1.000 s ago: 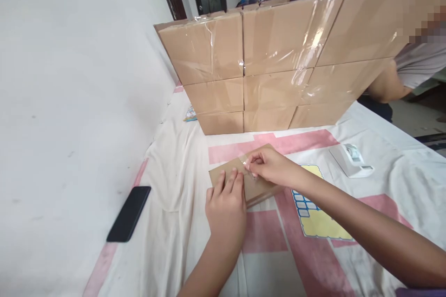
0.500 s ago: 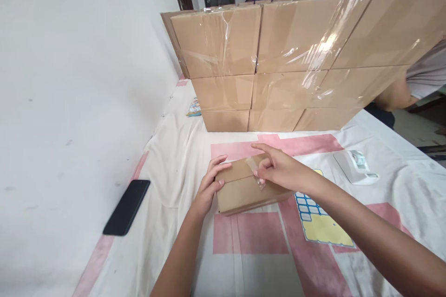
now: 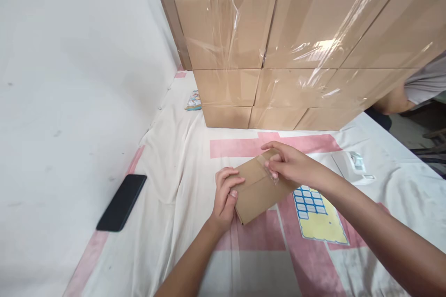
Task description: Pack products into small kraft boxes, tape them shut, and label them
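Note:
A small flat cardboard box (image 3: 256, 192) lies on the white and pink cloth (image 3: 181, 162) in front of me, turned at an angle. My left hand (image 3: 226, 195) grips its left end, fingers curled over the edge. Over the box's top far side, my right hand (image 3: 291, 164) has its fingers closed on a strip of clear tape (image 3: 270, 171) and presses it onto the box.
A wall of taped cardboard boxes (image 3: 296, 55) is stacked at the back. A black phone (image 3: 121, 202) lies at the left. A yellow and blue sticker sheet (image 3: 315, 211) and a white label printer (image 3: 353, 164) lie at the right. Another person's arm (image 3: 395, 100) shows behind the stack.
The small box has turned and its near corner has come toward me. My left hand went from lying flat on the box to gripping its left end. The right hand stayed on the tape.

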Tool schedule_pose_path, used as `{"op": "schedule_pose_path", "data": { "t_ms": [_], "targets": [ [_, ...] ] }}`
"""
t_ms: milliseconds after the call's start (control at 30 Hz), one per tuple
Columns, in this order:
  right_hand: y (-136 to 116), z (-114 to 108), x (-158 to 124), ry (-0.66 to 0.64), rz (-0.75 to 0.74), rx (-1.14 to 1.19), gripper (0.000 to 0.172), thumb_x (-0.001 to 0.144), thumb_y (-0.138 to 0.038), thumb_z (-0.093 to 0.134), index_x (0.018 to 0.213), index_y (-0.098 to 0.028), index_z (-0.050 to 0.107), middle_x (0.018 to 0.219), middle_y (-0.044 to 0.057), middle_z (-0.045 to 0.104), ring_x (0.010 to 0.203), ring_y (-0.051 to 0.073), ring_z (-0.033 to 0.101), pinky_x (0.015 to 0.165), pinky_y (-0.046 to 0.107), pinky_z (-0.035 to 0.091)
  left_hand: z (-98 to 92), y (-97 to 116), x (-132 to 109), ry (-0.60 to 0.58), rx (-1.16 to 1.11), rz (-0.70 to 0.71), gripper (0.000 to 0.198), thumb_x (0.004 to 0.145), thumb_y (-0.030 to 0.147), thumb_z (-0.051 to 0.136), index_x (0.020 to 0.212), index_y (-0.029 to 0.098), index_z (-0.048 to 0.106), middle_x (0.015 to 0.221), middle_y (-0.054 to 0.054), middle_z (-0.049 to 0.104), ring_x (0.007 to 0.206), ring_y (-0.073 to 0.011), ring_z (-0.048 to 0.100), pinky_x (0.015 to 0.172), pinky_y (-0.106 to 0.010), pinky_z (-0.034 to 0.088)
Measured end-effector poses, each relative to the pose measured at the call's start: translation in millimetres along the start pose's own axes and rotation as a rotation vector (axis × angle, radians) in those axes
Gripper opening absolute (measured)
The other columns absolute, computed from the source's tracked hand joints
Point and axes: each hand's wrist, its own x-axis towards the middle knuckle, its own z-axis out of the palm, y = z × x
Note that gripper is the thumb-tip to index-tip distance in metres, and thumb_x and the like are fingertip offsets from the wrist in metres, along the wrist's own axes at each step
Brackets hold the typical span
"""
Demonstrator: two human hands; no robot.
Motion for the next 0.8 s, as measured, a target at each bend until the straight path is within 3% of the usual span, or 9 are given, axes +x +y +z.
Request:
{"op": "schedule_pose_path", "data": {
  "t_ms": [167,300,567,800],
  "targets": [
    [0,-1,1,0.0,0.04,-0.01,0.043,0.082,-0.02,0.058,0.125,-0.021,0.05,0.062,-0.003,0.065,0.065,0.02,0.063,0.063,0.029,0.041,1.4,-4,0,0.006,0.068,0.075,0.032,0.103,0.032,0.036,0.122,0.026,0.061,0.127,-0.01,0.053,0.129,-0.0259,0.045,0.113,-0.053,0.038],
    [-8,-2,1,-0.009,0.07,0.022,0.042,0.078,-0.017,0.057,0.12,-0.021,0.052,0.061,-0.003,0.063,0.052,0.014,0.052,0.051,0.025,0.031,0.3,-5,1,0.01,0.076,0.093,0.032,0.102,0.032,0.036,0.121,0.026,0.061,0.126,-0.011,0.054,0.129,-0.027,0.045,0.112,-0.055,0.04],
    [-26,-1,5,0.006,0.193,0.076,0.037,0.075,-0.014,0.059,0.11,-0.02,0.052,0.053,-0.005,0.059,0.038,0.007,0.033,0.04,0.021,0.018,0.2,-6,0,0.012,0.078,0.109,0.032,0.102,0.031,0.036,0.118,0.026,0.063,0.125,-0.01,0.056,0.129,-0.0275,0.046,0.111,-0.055,0.04],
    [-25,-1,9,-0.048,0.167,0.14,0.024,0.077,-0.016,0.058,0.097,-0.023,0.048,0.054,-0.005,0.06,0.034,0.006,0.029,0.038,0.02,0.015,-0.4,-7,1,0.009,0.067,0.125,0.032,0.101,0.029,0.037,0.119,0.026,0.064,0.124,-0.009,0.056,0.126,-0.026,0.047,0.112,-0.054,0.04]
  ]
}}
